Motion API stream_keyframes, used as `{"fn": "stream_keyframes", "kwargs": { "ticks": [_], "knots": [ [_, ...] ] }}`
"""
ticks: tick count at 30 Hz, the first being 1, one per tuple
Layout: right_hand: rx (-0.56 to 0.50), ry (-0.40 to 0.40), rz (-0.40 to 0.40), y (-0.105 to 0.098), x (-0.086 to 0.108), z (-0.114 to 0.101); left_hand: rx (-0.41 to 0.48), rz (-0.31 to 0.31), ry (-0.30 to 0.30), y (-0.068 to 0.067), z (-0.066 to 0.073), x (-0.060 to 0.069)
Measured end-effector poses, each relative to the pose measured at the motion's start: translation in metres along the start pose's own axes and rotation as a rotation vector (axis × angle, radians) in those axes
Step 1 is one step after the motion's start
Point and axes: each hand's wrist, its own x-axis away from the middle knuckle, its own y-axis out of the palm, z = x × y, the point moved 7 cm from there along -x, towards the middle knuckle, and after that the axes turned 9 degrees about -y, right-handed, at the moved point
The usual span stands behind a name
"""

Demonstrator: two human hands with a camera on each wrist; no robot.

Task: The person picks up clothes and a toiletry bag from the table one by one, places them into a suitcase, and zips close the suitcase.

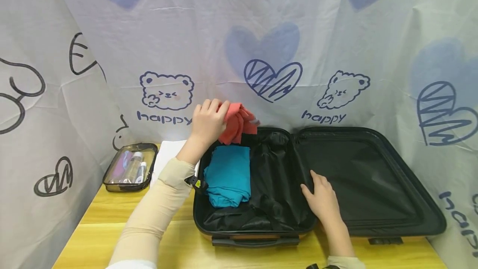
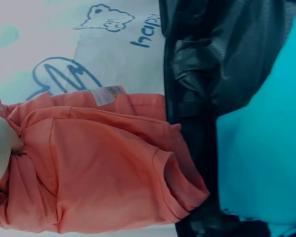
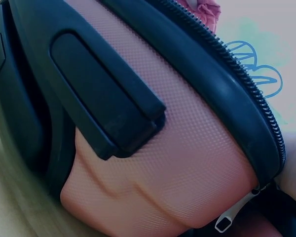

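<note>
Shirt (label unreadable) — "happy" curtain

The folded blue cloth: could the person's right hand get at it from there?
Probably yes: the right hand looks empty, near where the open suitcase's halves meet, and only black lining shows between it and the blue cloth. The left hand holds the red garment farther back.

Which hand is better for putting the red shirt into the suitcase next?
Probably the left hand: it holds the red shirt near the far left corner of the open suitcase. The right hand is at the suitcase's middle edge, holding no clothes.
</note>
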Motion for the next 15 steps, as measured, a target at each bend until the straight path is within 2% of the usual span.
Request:
{"fn": "stream_keyframes", "kwargs": {
  "ticks": [5, 11, 15],
  "knots": [
    [-0.006, 0.000, 0.001, -0.002, 0.001, -0.001, 0.022, 0.005, -0.011, -0.002, 0.005, 0.006],
    [-0.005, 0.005, -0.001, -0.002, 0.000, -0.001, 0.059, 0.011, 0.026, -0.003, 0.014, 0.016],
    [-0.002, -0.001, 0.002, 0.000, 0.000, -0.001, 0.048, -0.003, 0.014, 0.002, 0.010, 0.023]
  ]
}}
